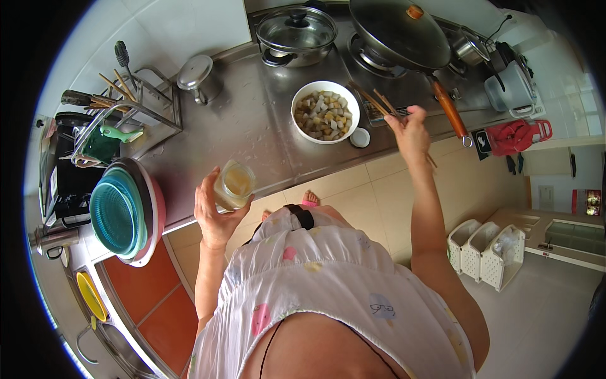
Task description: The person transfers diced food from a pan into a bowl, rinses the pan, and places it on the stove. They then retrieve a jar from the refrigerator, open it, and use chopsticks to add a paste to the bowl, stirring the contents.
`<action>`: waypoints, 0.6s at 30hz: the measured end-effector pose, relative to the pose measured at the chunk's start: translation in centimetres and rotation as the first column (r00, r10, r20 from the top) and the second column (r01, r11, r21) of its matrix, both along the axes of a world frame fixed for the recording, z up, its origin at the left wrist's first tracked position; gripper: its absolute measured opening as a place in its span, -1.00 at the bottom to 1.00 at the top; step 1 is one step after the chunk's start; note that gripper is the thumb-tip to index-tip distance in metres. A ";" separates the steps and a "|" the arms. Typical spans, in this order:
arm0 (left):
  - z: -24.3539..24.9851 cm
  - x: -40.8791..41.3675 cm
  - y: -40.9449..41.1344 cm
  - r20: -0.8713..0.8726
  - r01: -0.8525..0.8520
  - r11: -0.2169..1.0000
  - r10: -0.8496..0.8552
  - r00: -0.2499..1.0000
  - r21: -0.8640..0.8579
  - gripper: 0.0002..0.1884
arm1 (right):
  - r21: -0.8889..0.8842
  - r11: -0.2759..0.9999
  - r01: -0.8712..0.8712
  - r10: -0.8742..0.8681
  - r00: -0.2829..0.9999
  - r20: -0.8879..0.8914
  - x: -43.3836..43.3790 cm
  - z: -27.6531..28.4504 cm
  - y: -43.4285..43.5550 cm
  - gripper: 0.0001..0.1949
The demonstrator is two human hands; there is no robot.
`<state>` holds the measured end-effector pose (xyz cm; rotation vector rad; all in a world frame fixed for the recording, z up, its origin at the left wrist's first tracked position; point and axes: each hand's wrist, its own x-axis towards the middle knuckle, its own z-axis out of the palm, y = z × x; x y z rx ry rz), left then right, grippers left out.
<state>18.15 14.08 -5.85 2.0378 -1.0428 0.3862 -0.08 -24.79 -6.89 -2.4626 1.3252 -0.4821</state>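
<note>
My left hand (214, 215) is closed around a glass jar (236, 184) without a lid, with pale yellowish contents inside, near the counter's front edge. My right hand (413, 135) holds a pair of wooden chopsticks (380, 103), their tips pointing up and left, to the right of a white bowl. That bowl (356, 108) stands on the steel counter and holds diced white and yellowish-brown pieces in liquid. A small white lid (360, 138) lies on the counter against or close beside the bowl's lower right side.
Behind the bowl are a lidded steel pot (297, 35) and a lidded wok (400, 33) whose wooden handle (450, 108) juts over the front edge. Leftward stand a steel lidded mug (201, 80), a utensil rack (173, 109) and stacked colanders and basins (116, 215). A sink lies lower left.
</note>
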 end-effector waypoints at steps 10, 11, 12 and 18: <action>0.2 -0.2 -0.1 0.016 -0.039 0.999 0.039 0.999 -0.014 -0.13 | -0.287 0.934 -0.212 0.189 0.976 -0.107 3.9 -8.8 -1.5 -0.80; 0.2 -0.2 -0.1 0.019 -0.039 0.999 0.039 0.999 -0.012 -0.13 | -0.337 0.919 -0.203 0.179 0.979 -0.101 4.2 -9.4 -1.8 -0.80; 0.2 -0.2 0.0 0.021 -0.042 0.999 0.042 0.999 -0.008 -0.14 | -0.384 0.903 -0.195 0.172 0.981 -0.094 4.5 -9.8 -1.9 -0.80; 0.0 -0.3 0.3 0.018 -0.047 0.999 0.047 0.999 0.008 -0.14 | -0.569 0.817 -0.092 0.105 0.994 -0.010 5.2 -11.3 -2.6 -0.82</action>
